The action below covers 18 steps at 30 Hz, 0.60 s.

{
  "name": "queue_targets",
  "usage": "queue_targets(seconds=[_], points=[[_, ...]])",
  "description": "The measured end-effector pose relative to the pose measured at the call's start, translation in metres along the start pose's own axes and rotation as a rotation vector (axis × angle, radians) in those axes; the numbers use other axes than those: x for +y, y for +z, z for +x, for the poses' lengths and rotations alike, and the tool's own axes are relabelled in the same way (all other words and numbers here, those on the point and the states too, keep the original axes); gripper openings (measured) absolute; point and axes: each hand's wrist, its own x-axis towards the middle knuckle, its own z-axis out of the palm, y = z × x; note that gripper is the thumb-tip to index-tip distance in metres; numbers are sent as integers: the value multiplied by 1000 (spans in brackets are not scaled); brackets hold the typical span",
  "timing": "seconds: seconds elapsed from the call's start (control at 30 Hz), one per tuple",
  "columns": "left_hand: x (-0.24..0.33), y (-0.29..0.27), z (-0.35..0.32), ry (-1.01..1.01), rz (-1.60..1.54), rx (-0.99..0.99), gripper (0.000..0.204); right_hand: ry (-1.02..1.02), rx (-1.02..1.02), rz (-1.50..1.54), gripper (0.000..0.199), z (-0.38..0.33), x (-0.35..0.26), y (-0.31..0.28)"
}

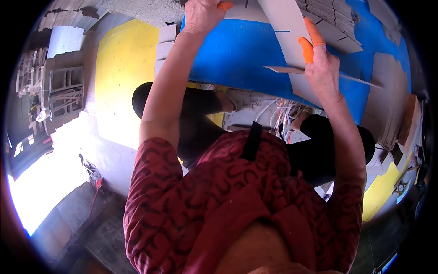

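Note:
My left hand is at the top edge, partly cut off, with an orange finger cover on one fingertip. It is beside a flat grey cardboard piece on the blue tabletop; its grip is hidden. My right hand has orange covers on two fingers, which point away from me. Across its palm runs a thin cardboard piece, seen nearly edge-on, sticking out on both sides. Beneath that hand a long pale cardboard strip slants across the blue surface toward me.
Stacked grey cardboard pieces lie at the far right, with another stack nearer on the right. A yellow sheet covers floor to the left. Pale scrap strips lie between my feet. A grey crate-like block stands far left.

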Motion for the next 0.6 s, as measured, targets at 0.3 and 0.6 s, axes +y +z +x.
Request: queue_targets(seconds=[0.3,0.6], points=[[51,-7,-50,43,-8,-193,12,-209,103,66,64,3,-16,-3],[55,3,-54,-18,-446,-153,19,-44,-140,-3,65,-21,-11,-1]])
